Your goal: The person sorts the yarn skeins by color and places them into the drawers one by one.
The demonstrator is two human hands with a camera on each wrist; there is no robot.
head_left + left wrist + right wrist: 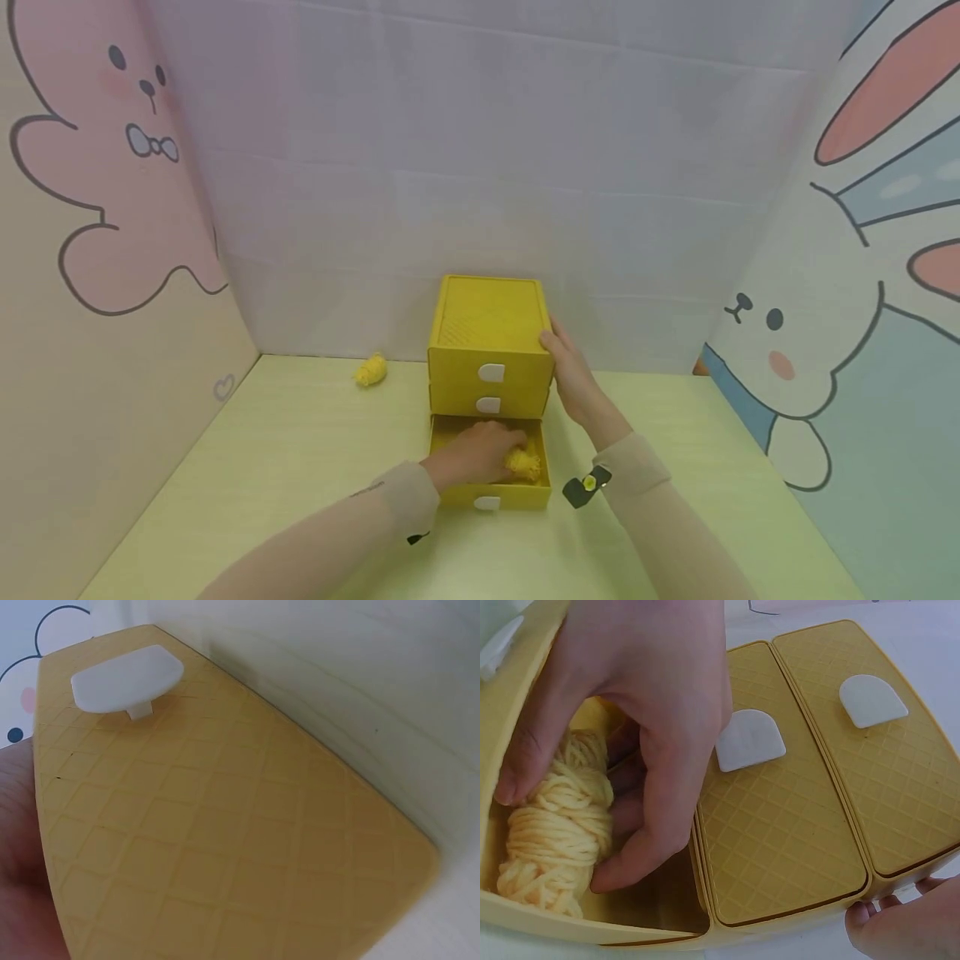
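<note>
A yellow box of stacked drawers [491, 312] stands on the table with its bottom drawer [495, 498] pulled out. Inside that drawer lies a bundle of yellow yarn [562, 825]. My left hand [480, 452] reaches in from above, its thumb on one side of the bundle and curled fingers on the other, holding it. The left wrist view is mostly filled by the waffle-patterned drawer front [202, 810], with part of the hand at the left edge. My right hand [579, 379] rests against the box's right side, thumb near the top front corner.
A second bundle of yellow yarn [371, 369] lies on the table to the left of the box, near the back wall [495, 167]. Two upper drawers are closed, with white tabs [874, 701] on their fronts. Walls with cartoon animals stand left and right.
</note>
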